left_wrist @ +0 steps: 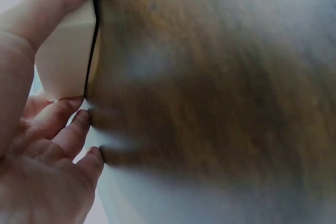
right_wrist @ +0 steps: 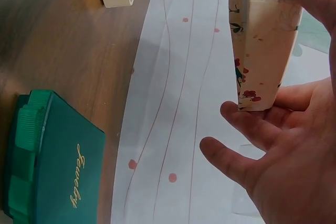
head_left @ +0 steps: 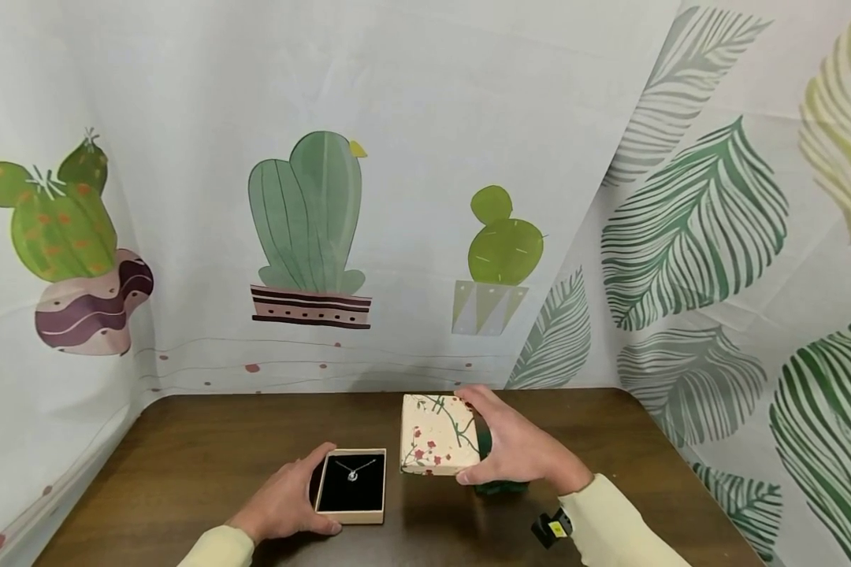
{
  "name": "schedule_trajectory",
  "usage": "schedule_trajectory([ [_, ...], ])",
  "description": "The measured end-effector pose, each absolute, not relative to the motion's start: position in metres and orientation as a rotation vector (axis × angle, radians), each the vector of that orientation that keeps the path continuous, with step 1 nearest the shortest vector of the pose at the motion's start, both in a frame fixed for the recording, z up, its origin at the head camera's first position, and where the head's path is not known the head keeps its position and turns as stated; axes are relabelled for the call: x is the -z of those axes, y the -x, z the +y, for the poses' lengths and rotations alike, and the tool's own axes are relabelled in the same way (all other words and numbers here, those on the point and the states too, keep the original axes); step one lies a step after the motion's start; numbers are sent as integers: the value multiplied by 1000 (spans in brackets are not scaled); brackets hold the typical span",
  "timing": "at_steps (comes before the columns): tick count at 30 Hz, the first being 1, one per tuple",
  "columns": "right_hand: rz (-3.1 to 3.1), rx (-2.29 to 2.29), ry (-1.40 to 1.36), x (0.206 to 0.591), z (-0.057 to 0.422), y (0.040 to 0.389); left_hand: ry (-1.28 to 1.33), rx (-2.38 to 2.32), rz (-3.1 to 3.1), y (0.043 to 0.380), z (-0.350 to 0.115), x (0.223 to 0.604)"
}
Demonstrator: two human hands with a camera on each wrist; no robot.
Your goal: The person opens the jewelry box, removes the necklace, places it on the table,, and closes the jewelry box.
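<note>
In the head view, the left hand (head_left: 284,498) grips an open cream box (head_left: 354,517) on the wooden table (head_left: 213,449), a pendant necklace (head_left: 352,476) lying on its black lining, while the right hand (head_left: 518,441) holds a floral lid (head_left: 436,437) raised just to the right. The left wrist view shows thumb and fingers spread across the box's width, touching opposite sides. In the right wrist view, thumb and fingers clasp the lid's edges, well apart from a green "Jewelry" box (right_wrist: 68,166).
</note>
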State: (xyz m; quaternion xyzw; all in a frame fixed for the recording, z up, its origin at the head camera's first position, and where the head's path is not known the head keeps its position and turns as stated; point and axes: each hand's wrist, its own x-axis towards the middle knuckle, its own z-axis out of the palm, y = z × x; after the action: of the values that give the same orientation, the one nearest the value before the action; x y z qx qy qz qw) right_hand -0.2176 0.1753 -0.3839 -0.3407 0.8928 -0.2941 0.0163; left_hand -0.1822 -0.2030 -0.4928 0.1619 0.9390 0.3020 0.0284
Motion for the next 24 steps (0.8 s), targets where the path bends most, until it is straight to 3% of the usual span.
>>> schedule_trajectory([
  [24,2779,870,1087,402,173,223,-561,-928,2917,182,-206,496],
])
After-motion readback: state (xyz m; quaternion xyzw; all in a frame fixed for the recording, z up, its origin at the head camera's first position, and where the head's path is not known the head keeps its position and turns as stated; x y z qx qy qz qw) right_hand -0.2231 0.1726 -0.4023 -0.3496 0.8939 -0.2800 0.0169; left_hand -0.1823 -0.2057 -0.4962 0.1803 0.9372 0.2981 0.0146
